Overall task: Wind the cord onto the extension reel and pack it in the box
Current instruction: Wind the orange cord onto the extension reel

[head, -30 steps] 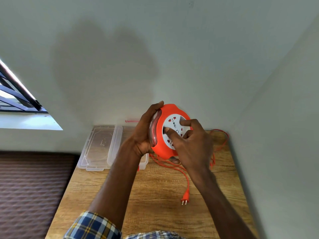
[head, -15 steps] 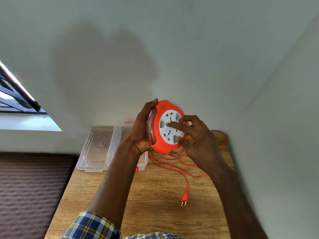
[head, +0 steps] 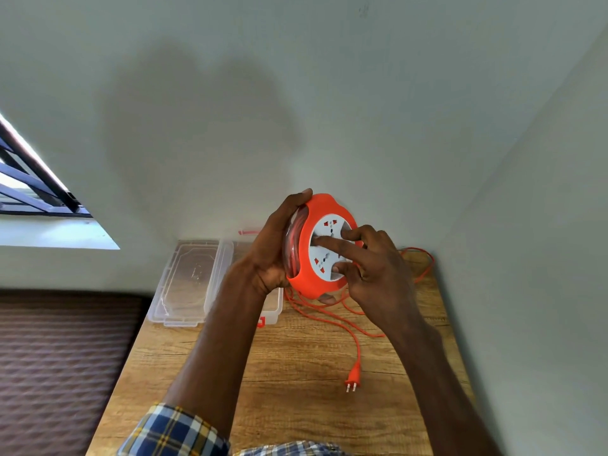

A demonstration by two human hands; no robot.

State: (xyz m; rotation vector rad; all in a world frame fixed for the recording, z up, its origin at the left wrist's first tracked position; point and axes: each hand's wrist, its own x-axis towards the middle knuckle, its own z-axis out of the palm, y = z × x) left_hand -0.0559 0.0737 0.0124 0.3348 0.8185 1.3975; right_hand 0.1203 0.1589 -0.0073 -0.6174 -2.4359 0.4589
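In the middle of the frame I've got the reel (head: 324,248) up off the table (head: 296,373), tilted on edge. My left hand (head: 273,255) is wrapped round its rim from behind, thumb over the top. My right hand (head: 371,268) is on the white socket face, fingers (head: 329,241) curled into the recesses to crank it.

Honestly, the cord (head: 332,315) is what worries me. Plenty of it lies in loose overlapping loops below the reel, running out to the right edge of the table, so I reckon it could snag or knot on its way in. The plug (head: 353,378) sits lower down near my right forearm and might whip about or catch on the edge. My fingertips could also slip out of those shallow recesses.

The box (head: 274,307) sits left of centre, mostly behind my left arm, its lid (head: 190,281) lying off beside it.
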